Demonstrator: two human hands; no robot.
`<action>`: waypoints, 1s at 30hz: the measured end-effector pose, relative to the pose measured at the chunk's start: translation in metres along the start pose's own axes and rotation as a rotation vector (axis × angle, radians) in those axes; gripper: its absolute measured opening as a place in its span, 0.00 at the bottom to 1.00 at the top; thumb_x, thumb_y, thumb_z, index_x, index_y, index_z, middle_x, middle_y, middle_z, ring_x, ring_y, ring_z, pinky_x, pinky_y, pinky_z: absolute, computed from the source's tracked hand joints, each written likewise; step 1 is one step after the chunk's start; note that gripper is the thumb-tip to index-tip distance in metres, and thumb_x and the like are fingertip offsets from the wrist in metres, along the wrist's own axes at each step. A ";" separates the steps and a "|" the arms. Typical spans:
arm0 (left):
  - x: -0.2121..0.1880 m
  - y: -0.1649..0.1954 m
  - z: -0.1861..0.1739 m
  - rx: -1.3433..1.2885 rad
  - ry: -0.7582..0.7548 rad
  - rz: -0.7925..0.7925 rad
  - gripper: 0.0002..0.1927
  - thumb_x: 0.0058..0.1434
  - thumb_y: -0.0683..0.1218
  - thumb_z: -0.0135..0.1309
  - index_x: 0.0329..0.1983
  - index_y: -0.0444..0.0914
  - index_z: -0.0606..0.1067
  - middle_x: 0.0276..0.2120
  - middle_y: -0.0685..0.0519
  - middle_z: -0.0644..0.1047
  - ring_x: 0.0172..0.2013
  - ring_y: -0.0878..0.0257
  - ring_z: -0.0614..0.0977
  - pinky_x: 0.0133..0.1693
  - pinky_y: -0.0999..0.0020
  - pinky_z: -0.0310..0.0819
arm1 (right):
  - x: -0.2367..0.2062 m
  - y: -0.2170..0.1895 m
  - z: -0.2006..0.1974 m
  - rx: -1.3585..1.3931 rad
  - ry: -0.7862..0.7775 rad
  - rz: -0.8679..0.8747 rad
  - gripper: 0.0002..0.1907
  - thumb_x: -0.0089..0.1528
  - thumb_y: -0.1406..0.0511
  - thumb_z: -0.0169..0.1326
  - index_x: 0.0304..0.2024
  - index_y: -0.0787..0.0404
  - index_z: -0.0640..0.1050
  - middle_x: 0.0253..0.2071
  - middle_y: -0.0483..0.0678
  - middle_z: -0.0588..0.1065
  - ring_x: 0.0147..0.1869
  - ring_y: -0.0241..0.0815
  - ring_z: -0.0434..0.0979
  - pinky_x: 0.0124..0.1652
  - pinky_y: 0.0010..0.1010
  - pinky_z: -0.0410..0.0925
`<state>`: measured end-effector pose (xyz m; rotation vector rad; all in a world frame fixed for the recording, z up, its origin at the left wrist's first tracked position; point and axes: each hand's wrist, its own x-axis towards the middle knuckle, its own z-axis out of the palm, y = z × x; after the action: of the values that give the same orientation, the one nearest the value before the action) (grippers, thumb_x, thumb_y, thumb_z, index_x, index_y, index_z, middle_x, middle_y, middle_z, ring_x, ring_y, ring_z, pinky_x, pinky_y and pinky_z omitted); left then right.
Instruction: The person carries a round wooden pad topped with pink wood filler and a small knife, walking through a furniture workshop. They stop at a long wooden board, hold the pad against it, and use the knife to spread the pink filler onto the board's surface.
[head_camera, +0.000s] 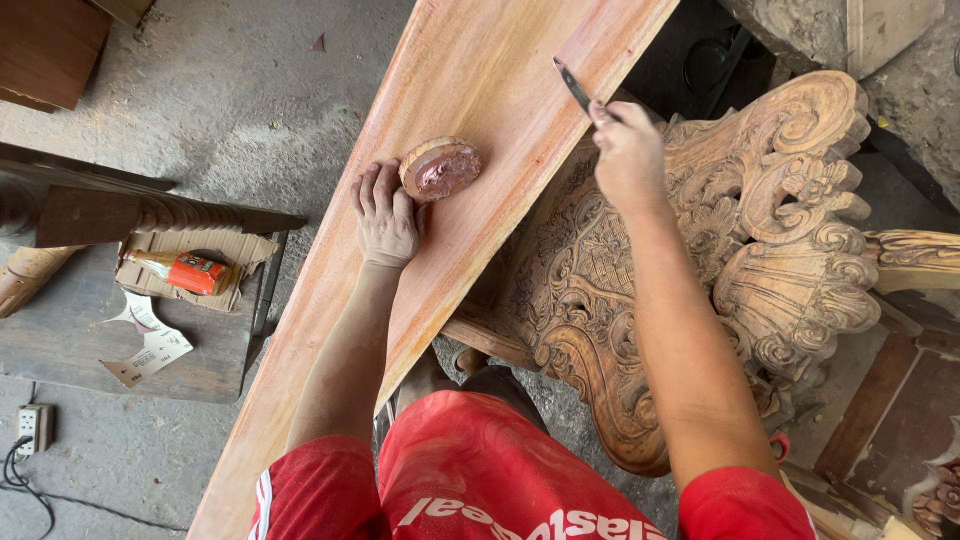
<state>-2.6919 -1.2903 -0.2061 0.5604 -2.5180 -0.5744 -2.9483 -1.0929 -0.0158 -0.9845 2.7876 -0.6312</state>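
- The left hand (388, 218) lies flat on the long reddish plank (470, 150), fingers spread and pointing up the board; its grip is wide and holds nothing.
- Just beyond its fingertips, up and a little to the right, sits a small round tin (441, 168) of pinkish-brown paste. The hand is touching or almost touching the rim; I cannot tell which.
- The right hand (628, 150) hovers at the plank's right edge, its grip narrow around a slim dark blade (573, 86), a putty knife or scraper by the look of it.
- The blade's long axis runs up and to the left from the fist, its tip over the bare wood farther up the board.
- The tin lies to the left of the blade and lower on the plank, well nearer the left hand than the right.
- The plank runs diagonally from the person's red shorts (480, 470) upward; under the right arm stands an ornately carved chair back (780, 230).
- Off to the left, an orange bottle (190, 270) lies on cardboard on a low worktop (60, 340).
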 end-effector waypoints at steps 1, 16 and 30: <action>0.000 0.000 0.000 -0.009 0.005 -0.001 0.16 0.65 0.50 0.61 0.46 0.35 0.72 0.69 0.44 0.65 0.70 0.42 0.62 0.70 0.41 0.49 | 0.004 0.002 -0.004 0.108 -0.016 0.107 0.13 0.69 0.71 0.49 0.53 0.66 0.81 0.52 0.53 0.75 0.44 0.43 0.77 0.38 0.32 0.73; -0.001 -0.002 0.002 0.019 0.026 0.013 0.17 0.66 0.52 0.60 0.47 0.35 0.72 0.70 0.45 0.64 0.71 0.44 0.61 0.71 0.42 0.48 | 0.031 0.013 -0.028 0.184 0.027 0.081 0.16 0.68 0.75 0.52 0.56 0.62 0.82 0.56 0.52 0.78 0.56 0.43 0.79 0.56 0.27 0.71; -0.001 -0.003 0.002 0.039 0.032 0.016 0.18 0.67 0.52 0.59 0.51 0.34 0.73 0.69 0.45 0.65 0.71 0.44 0.61 0.71 0.43 0.48 | 0.055 0.024 -0.037 0.256 0.117 0.249 0.13 0.69 0.71 0.55 0.55 0.59 0.83 0.45 0.46 0.81 0.35 0.30 0.74 0.34 0.22 0.68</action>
<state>-2.6913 -1.2911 -0.2099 0.5595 -2.5062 -0.5072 -3.0140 -1.0974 0.0091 -0.5591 2.7693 -1.0023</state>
